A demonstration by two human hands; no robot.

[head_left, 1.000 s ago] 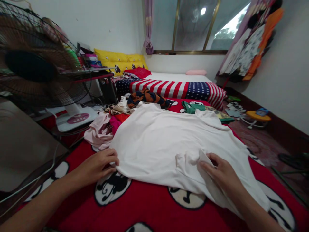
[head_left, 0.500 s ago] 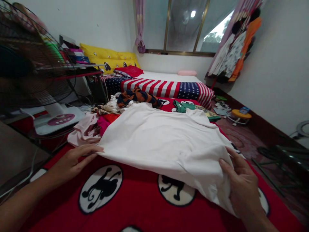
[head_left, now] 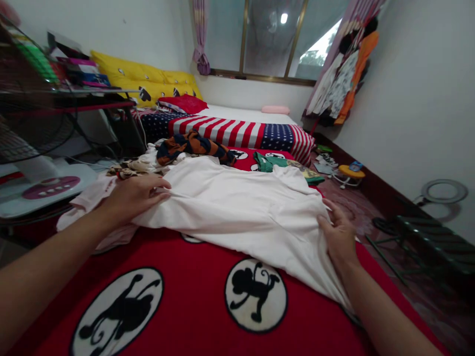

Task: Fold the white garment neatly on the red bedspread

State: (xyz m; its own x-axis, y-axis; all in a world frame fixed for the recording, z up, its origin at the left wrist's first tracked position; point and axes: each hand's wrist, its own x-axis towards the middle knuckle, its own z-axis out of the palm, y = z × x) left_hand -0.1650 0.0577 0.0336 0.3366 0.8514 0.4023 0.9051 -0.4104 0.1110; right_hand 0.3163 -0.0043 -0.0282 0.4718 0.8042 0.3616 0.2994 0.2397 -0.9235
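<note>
A white shirt [head_left: 237, 198] lies spread over a red blanket [head_left: 185, 296] printed with black monkeys in white ovals. My left hand [head_left: 135, 198] pinches the shirt's left side, raising a fold there. On the opposite side, my right hand [head_left: 337, 232] grips the right edge between thumb and fingers. The near part of the shirt hangs in loose creases between both hands and trails toward my right forearm. Part of the left edge is hidden behind my left hand.
Left of the shirt lie pink clothes [head_left: 89, 198] and an orange-and-navy garment [head_left: 195, 146]. A green garment [head_left: 270, 160] rests beyond it. A fan [head_left: 44, 183] stands at the left, a dark green folding chair [head_left: 434, 242] at the right. Farther back is a bed [head_left: 237, 111].
Both hands have moved farther up the shirt's sides, away from me. The shirt's near edge has been drawn forward, uncovering more of the blanket. The view has shifted to the right.
</note>
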